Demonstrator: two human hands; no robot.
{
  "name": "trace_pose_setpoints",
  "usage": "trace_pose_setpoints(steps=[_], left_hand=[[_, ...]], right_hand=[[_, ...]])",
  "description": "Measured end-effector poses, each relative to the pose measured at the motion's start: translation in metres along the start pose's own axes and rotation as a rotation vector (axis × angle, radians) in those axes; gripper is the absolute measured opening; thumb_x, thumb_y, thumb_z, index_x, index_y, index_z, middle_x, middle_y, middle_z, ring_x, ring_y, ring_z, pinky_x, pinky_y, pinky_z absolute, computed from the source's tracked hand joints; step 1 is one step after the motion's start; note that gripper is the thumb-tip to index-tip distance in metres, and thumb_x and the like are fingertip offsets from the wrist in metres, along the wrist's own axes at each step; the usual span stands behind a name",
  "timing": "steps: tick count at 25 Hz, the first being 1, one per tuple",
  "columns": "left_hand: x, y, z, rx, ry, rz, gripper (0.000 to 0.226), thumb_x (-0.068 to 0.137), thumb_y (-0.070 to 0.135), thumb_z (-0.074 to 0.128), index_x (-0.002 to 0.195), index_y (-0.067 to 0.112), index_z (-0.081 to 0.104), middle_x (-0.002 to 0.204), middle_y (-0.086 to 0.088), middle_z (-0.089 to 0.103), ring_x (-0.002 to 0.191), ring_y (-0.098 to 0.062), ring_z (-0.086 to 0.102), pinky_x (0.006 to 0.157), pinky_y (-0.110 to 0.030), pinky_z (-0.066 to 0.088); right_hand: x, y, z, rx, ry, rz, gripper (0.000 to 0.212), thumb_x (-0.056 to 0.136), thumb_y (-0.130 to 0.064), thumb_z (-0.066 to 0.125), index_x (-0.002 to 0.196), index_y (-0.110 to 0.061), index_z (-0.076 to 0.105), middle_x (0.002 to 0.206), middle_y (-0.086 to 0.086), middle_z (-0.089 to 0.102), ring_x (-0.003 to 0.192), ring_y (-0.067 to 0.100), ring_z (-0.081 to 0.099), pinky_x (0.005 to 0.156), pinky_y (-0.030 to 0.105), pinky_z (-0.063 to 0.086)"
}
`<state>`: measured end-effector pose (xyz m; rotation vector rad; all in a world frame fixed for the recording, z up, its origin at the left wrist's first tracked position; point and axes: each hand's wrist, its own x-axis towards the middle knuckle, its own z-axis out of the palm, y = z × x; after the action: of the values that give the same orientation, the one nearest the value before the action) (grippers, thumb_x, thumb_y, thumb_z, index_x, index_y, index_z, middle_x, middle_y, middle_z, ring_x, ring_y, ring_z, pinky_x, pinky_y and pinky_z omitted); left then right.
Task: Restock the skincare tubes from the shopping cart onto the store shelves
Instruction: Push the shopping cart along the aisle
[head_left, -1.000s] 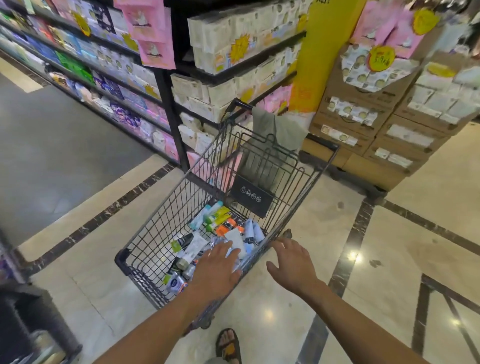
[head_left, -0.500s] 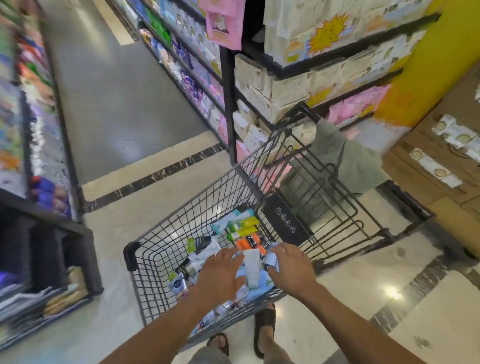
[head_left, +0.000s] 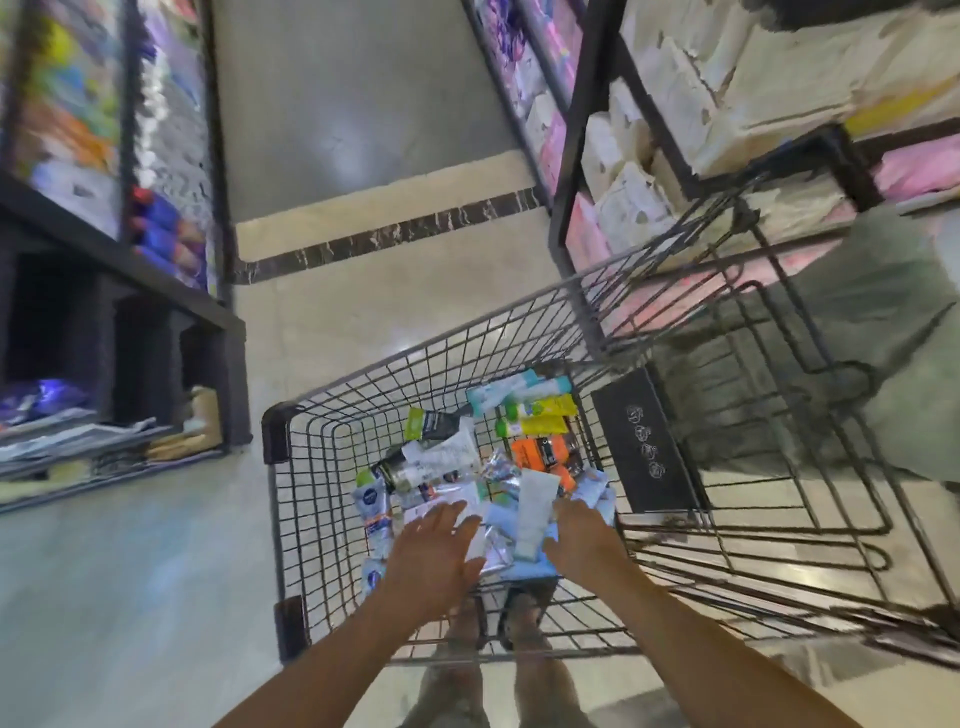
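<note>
— Where are the skincare tubes (head_left: 452, 454) found?
— They are heaped in the wire shopping cart (head_left: 322, 467), at the end nearest the person, lying flat and crossed over one another.
— How are they coloured?
— White, pale blue, yellow and orange ones are mixed. A white tube (head_left: 535, 512) is seen between the hands.
— And the hands?
— The left hand (head_left: 436, 551) is laid on the pile, fingers straight and slightly spread. Whether anything is gripped by the right hand (head_left: 582, 535) cannot be told.

Shop aisle, stocked shelves (head_left: 649, 171), wire cart (head_left: 332, 467)
</note>
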<state>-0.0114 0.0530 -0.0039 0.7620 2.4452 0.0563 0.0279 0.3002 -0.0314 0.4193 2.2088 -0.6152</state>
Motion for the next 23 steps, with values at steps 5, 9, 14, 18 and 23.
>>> trace_pose_setpoints(steps=[5,9,14,18,23], left_hand=[[0.004,-0.015,0.045,-0.111,0.034,-0.045,0.05,0.093,0.055,0.06,0.133,0.024,0.063,0.139,-0.009,0.064,0.123,-0.033,0.064,0.089,-0.05,0.059],[0.005,-0.026,0.079,-0.136,0.011,-0.101,0.053,0.096,0.056,0.048,0.131,0.022,0.067,0.136,-0.01,0.066,0.12,-0.031,0.066,0.083,-0.045,0.06],[0.008,-0.039,0.092,-0.19,-0.029,-0.143,0.059,0.091,0.056,0.045,0.13,0.019,0.068,0.135,-0.012,0.066,0.118,-0.031,0.066,0.083,-0.045,0.06],[0.022,-0.058,0.079,-0.221,-0.014,-0.171,0.051,0.089,0.042,0.062,0.136,0.02,0.063,0.139,-0.009,0.063,0.125,-0.032,0.061,0.087,-0.048,0.058],[0.067,-0.086,0.045,-0.129,0.042,-0.146,0.058,0.076,0.021,0.084,0.13,0.014,0.065,0.129,-0.011,0.066,0.115,-0.035,0.064,0.079,-0.044,0.058]], right_hand=[[0.059,-0.008,0.035,0.206,-0.053,0.157,0.067,0.092,-0.04,0.067,0.138,-0.001,0.04,0.136,0.019,0.054,0.125,0.038,0.055,0.093,0.037,0.047],[0.091,-0.021,0.056,0.251,-0.004,0.255,0.092,0.093,-0.046,0.068,0.154,0.002,0.019,0.152,0.022,0.037,0.135,0.039,0.045,0.106,0.046,0.042],[0.107,-0.028,0.066,0.162,0.068,0.266,0.087,0.084,-0.031,0.08,0.147,-0.007,0.026,0.143,0.018,0.044,0.119,0.04,0.058,0.089,0.047,0.05],[0.105,-0.026,0.054,0.165,-0.03,0.247,0.079,0.081,-0.033,0.081,0.139,-0.007,0.036,0.141,0.015,0.04,0.119,0.037,0.057,0.089,0.046,0.052],[0.084,-0.022,0.031,0.214,-0.023,0.246,0.086,0.073,-0.042,0.085,0.138,-0.013,0.037,0.132,0.011,0.044,0.116,0.035,0.058,0.091,0.048,0.054]])
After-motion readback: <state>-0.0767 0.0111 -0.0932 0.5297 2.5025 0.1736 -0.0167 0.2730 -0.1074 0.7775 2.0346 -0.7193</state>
